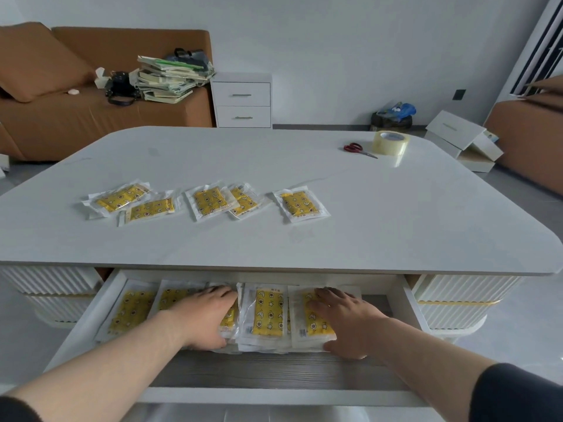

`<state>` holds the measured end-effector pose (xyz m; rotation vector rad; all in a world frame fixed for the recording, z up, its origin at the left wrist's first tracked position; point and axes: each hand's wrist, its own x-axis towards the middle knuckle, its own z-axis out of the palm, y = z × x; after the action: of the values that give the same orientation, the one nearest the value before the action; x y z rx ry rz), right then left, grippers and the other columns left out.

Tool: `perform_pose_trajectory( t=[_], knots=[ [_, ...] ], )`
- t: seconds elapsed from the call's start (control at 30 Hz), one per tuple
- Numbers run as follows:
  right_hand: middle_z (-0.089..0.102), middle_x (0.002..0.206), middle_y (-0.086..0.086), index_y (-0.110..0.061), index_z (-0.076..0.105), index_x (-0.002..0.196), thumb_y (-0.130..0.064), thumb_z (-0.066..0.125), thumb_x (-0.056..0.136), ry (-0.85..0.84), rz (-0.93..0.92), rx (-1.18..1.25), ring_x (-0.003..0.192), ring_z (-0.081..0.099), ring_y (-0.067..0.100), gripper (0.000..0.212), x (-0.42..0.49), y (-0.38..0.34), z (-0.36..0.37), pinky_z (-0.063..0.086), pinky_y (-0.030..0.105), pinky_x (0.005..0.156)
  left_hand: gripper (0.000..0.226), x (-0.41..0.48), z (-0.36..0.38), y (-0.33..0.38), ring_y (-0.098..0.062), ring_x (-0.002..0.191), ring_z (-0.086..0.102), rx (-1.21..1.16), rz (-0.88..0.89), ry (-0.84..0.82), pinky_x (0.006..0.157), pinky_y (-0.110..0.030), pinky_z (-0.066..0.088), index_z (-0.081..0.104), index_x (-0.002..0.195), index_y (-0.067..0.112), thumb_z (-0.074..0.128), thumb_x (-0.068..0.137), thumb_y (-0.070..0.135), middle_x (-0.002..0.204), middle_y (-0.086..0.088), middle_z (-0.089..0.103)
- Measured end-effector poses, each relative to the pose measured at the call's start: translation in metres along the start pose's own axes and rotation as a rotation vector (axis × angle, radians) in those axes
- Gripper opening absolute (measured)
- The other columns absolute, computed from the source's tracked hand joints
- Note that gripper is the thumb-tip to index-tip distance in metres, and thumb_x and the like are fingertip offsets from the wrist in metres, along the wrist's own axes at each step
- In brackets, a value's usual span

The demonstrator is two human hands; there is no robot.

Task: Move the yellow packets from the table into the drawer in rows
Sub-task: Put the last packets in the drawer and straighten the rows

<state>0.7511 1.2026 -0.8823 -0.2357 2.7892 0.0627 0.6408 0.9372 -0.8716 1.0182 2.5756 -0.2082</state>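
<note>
- As I look down, the white table (304,239) fills the view.
- The drawer (274,397) stands pulled out from under the table's near edge, grey floor bare along its front.
- Filed packets (268,312) sit side by side along the drawer's back, overlapping in the middle.
- Five loose packets (210,202), yellow, lie in a ragged line across the table's left and middle, two pairs overlapping.
- My left hand (204,318) lies flat, fingers straight, on a packet left of the row's middle.
- My right hand (347,321), fingers spread wide, presses the packet at the row's right end.
- Tape roll (391,143) near the far right corner, red scissors (358,149) just beside it.
</note>
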Motion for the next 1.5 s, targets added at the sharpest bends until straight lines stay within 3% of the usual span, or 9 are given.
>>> perform_pose_trajectory(
  t=[0.17, 0.33, 0.47, 0.7, 0.93, 1.03, 1.3, 1.5],
  knots=[
    [-0.006, 0.163, 0.006, -0.024, 0.009, 0.154, -0.062, 0.055, 0.084, 0.020, 0.001, -0.019, 0.150, -0.006, 0.024, 0.092, 0.000, -0.001, 0.002, -0.001, 0.039, 0.120, 0.098, 0.001, -0.003, 0.018, -0.018, 0.146, 0.013, 0.081, 0.070, 0.140, 0.119, -0.034, 0.010, 0.011, 0.152, 0.019, 0.054, 0.076, 0.063, 0.159, 0.002, 0.011],
    [-0.010, 0.163, 0.008, -0.023, 0.004, 0.154, -0.066, 0.051, 0.084, 0.021, 0.004, -0.012, 0.150, -0.011, 0.023, 0.095, 0.004, -0.002, 0.008, -0.007, 0.040, 0.120, 0.102, 0.011, 0.000, 0.028, -0.019, 0.149, 0.000, 0.102, 0.126, 0.034, 0.119, -0.035, 0.001, 0.006, 0.154, 0.021, 0.054, 0.078, 0.068, 0.163, 0.000, -0.001],
    [-0.008, 0.163, 0.009, -0.022, 0.004, 0.154, -0.061, 0.053, 0.085, 0.040, -0.004, -0.018, 0.150, -0.009, 0.025, 0.092, 0.006, -0.001, 0.011, -0.006, 0.042, 0.121, 0.106, 0.017, 0.005, 0.033, -0.023, 0.149, -0.005, 0.175, 0.149, 0.041, 0.119, -0.039, -0.003, 0.002, 0.154, 0.021, 0.054, 0.076, 0.070, 0.162, -0.004, -0.007],
    [0.001, 0.162, 0.014, -0.020, 0.012, 0.152, -0.053, 0.055, 0.085, 0.080, -0.023, -0.047, 0.150, -0.002, 0.027, 0.086, 0.008, 0.000, 0.014, -0.002, 0.043, 0.121, 0.092, 0.025, 0.005, 0.040, -0.025, 0.148, 0.002, 0.180, 0.193, 0.054, 0.121, -0.042, 0.003, 0.007, 0.153, 0.020, 0.055, 0.078, 0.044, 0.162, -0.006, 0.001],
    [-0.009, 0.162, 0.013, -0.023, 0.003, 0.154, -0.059, 0.057, 0.081, 0.068, -0.017, -0.056, 0.149, -0.012, 0.027, 0.097, 0.008, 0.001, 0.015, -0.008, 0.043, 0.119, 0.103, 0.023, 0.006, 0.039, -0.025, 0.149, -0.005, 0.176, 0.200, 0.054, 0.118, -0.040, -0.004, 0.000, 0.153, 0.022, 0.059, 0.078, 0.061, 0.162, -0.004, -0.009],
    [-0.015, 0.161, 0.012, -0.025, -0.005, 0.153, -0.058, 0.058, 0.083, 0.037, -0.025, -0.095, 0.148, -0.018, 0.027, 0.100, 0.008, 0.003, 0.015, -0.012, 0.044, 0.117, 0.102, 0.025, 0.007, 0.038, -0.025, 0.149, -0.005, 0.180, 0.202, 0.050, 0.118, -0.040, -0.004, -0.001, 0.153, 0.022, 0.061, 0.081, 0.056, 0.162, -0.005, -0.010],
    [-0.014, 0.162, 0.011, -0.025, -0.005, 0.153, -0.038, 0.058, 0.089, -0.012, -0.049, -0.044, 0.149, -0.016, 0.024, 0.091, 0.010, 0.006, 0.014, -0.004, 0.041, 0.122, 0.098, 0.027, 0.008, 0.037, -0.024, 0.149, -0.004, 0.157, 0.196, 0.033, 0.119, -0.040, -0.002, 0.001, 0.154, 0.022, 0.061, 0.081, 0.049, 0.162, -0.005, -0.008],
    [-0.011, 0.162, 0.009, -0.028, -0.005, 0.153, -0.057, 0.064, 0.080, -0.015, -0.037, -0.034, 0.149, -0.016, 0.023, 0.104, 0.010, 0.007, 0.010, -0.007, 0.043, 0.119, 0.104, 0.023, 0.004, 0.035, -0.024, 0.149, -0.002, 0.150, 0.194, 0.032, 0.120, -0.039, 0.000, 0.003, 0.153, 0.022, 0.062, 0.077, 0.061, 0.162, -0.003, -0.005]
  ],
)
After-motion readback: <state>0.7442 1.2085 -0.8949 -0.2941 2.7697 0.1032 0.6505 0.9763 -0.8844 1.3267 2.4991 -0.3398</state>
